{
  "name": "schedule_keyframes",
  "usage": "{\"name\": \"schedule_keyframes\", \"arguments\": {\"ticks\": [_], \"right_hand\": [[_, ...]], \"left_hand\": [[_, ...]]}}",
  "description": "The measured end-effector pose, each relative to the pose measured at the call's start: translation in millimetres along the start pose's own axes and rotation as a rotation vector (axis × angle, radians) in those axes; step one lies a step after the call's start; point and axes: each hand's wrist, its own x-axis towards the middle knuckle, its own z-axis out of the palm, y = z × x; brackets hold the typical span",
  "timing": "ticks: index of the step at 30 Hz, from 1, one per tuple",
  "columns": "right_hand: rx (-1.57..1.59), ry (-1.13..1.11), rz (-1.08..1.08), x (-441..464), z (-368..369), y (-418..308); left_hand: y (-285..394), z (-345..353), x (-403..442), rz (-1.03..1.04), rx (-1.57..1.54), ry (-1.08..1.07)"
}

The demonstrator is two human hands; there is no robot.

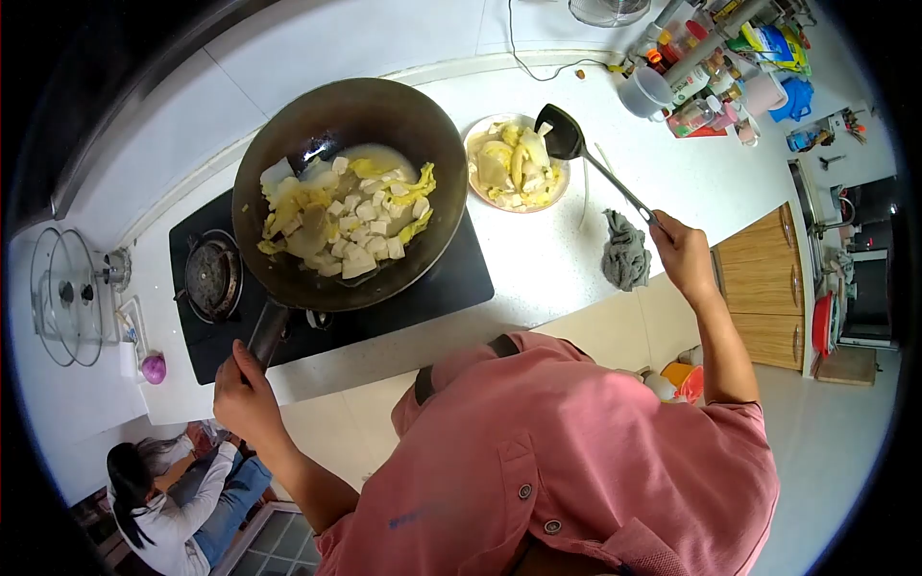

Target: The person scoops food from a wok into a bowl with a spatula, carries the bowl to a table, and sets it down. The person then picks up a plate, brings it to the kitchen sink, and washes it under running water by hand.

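Observation:
My left hand (244, 392) is closed around the handle of a dark wok (437, 240), which is tilted above the black gas stove (471, 278). Cubes of white tofu (370, 216) and yellow-green cabbage leaves (298, 211) lie in some broth inside it. In my right hand (683, 252) is the long handle of a black ladle (560, 132). The ladle's bowl is over the right edge of a round plate (511, 204), touching or just above the food. Cabbage and pale pieces (509, 163) are heaped on that plate.
A crumpled grey cloth (625, 252) lies near the counter's front edge. Bottles and jars (696, 115) crowd the back right. At left are a second burner (212, 276), glass lids (67, 293) and a purple onion (154, 369). Another person (182, 509) sits at lower left.

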Motion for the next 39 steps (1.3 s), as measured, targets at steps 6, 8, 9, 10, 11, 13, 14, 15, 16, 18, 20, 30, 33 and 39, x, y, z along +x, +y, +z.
{"name": "schedule_keyframes", "arguments": {"ticks": [6,8,9,10,11,13,14,15,16,18,20,30,33,39], "right_hand": [[-0.237,0.137,-0.199,2,6,14],[-0.200,0.113,-0.162,4,5,14],[-0.182,0.101,-0.144,4,4,13],[-0.173,0.094,-0.115,4,2,11],[-0.165,0.087,-0.086,3,-2,8],[-0.109,0.071,-0.031,0,-6,10],[-0.063,0.064,-0.006,-1,-9,17],[-0.016,0.057,0.019,-2,-12,19],[0.042,0.032,0.049,-7,-19,14],[0.100,-0.025,0.090,-15,-25,17],[0.131,-0.094,0.131,-22,-30,21],[0.342,-0.293,0.285,-36,-20,19],[0.440,-0.210,0.290,-35,-8,25],[0.541,-0.098,0.172,-1,-27,-17]], "left_hand": [[2,2,1,-0.012,-0.065,0.044],[2,2,0,-0.015,-0.063,0.043],[1,2,0,-0.016,-0.063,0.043],[1,3,0,-0.013,-0.059,0.045],[1,3,0,-0.010,-0.056,0.047],[0,2,0,-0.015,-0.040,0.019],[-1,1,0,-0.024,-0.027,-0.010],[-2,0,0,-0.033,-0.014,-0.039],[-2,0,0,-0.032,-0.007,-0.036],[-1,0,0,-0.027,0.008,-0.030],[-2,0,0,-0.027,0.001,-0.031],[-2,0,0,-0.031,-0.012,-0.036],[-2,0,-1,-0.046,0.000,-0.059],[-2,1,0,-0.051,0.022,-0.047]]}}
